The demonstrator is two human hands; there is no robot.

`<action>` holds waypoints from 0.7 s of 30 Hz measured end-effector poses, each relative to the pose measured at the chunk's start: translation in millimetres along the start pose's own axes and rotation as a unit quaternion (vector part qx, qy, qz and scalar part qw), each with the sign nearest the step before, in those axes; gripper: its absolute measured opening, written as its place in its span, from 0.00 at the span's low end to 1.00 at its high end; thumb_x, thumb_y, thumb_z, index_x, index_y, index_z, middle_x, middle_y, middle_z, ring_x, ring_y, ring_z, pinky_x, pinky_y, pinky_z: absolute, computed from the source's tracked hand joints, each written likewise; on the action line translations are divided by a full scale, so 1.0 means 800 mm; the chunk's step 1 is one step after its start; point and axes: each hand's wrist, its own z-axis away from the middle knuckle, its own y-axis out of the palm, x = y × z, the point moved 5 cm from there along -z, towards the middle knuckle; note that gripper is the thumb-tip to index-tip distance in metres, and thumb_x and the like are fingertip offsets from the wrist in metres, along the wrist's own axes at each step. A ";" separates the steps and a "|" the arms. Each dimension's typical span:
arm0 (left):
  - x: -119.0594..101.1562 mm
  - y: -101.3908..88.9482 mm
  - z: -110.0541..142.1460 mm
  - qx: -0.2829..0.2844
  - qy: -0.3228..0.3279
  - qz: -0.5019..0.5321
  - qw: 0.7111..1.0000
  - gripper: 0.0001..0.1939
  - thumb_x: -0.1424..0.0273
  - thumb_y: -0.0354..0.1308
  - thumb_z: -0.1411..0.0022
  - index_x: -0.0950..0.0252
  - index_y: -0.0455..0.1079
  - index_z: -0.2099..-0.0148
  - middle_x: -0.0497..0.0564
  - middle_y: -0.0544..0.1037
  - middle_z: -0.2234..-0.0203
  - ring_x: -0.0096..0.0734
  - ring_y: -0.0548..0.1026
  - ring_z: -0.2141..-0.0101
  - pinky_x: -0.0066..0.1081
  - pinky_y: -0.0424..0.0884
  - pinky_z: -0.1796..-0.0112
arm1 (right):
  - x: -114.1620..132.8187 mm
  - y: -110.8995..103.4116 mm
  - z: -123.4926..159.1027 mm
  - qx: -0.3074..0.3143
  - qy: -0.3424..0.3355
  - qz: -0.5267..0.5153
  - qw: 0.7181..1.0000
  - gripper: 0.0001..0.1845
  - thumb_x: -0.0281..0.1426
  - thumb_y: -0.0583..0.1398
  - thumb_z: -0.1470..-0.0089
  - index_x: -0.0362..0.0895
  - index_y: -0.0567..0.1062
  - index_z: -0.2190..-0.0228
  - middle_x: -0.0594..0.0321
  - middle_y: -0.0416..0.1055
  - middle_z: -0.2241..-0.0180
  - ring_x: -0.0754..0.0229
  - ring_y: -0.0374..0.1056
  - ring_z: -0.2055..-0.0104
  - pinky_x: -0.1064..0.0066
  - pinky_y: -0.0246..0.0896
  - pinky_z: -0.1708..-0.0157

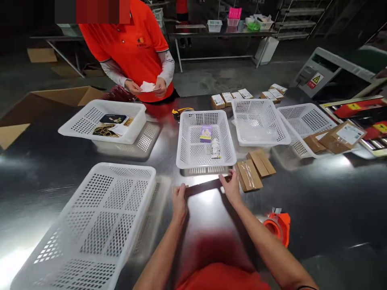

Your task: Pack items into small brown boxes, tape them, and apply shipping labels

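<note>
My left hand and my right hand grip the two ends of a flat brown piece, which looks like cardboard seen nearly edge-on. It is held level above the steel table. Just beyond it stands a white perforated basket with a purple box and a white bottle inside. To the right of my right hand, two small cardboard boxes lie on the table, one with shiny tape along it.
An orange tape dispenser sits near my right forearm. A large white basket stands at left, another holding small packages behind it. More baskets and labelled boxes are at right. Across the table, a co-worker's hands hold white paper.
</note>
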 end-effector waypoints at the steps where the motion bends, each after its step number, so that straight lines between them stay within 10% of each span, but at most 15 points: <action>1: 0.002 -0.004 0.011 0.008 -0.008 0.002 1.000 0.22 0.50 0.64 0.49 0.64 0.66 0.73 0.48 0.74 0.74 0.34 0.73 0.67 0.36 0.69 0.57 | -0.002 -0.005 0.010 0.002 -0.003 0.009 1.000 0.32 0.51 0.61 0.50 0.44 0.65 0.52 0.49 0.65 0.52 0.48 0.64 0.48 0.50 0.60 0.44; 11: -0.011 -0.037 0.053 0.084 -0.056 -0.005 0.995 0.15 0.60 0.62 0.42 0.63 0.79 0.57 0.56 0.81 0.54 0.46 0.73 0.45 0.46 0.62 0.40 | 0.005 -0.037 0.103 0.082 0.017 -0.020 0.996 0.45 0.45 0.65 0.53 0.43 0.57 0.38 0.45 0.59 0.38 0.44 0.57 0.35 0.48 0.51 0.36; 16: -0.021 -0.039 0.059 0.058 0.020 -0.059 0.996 0.16 0.58 0.57 0.35 0.63 0.78 0.53 0.56 0.78 0.48 0.44 0.72 0.43 0.45 0.60 0.38 | 0.004 -0.030 0.162 0.191 0.001 -0.025 0.981 0.59 0.38 0.67 0.55 0.51 0.40 0.31 0.48 0.40 0.29 0.47 0.54 0.33 0.51 0.51 0.35; 21: -0.022 -0.035 0.078 0.172 0.098 -0.166 0.966 0.21 0.60 0.49 0.30 0.65 0.75 0.45 0.59 0.76 0.45 0.44 0.71 0.42 0.46 0.59 0.37 | -0.005 -0.021 0.176 0.200 -0.054 0.064 0.976 0.68 0.36 0.72 0.58 0.52 0.33 0.31 0.45 0.31 0.28 0.44 0.43 0.28 0.49 0.47 0.33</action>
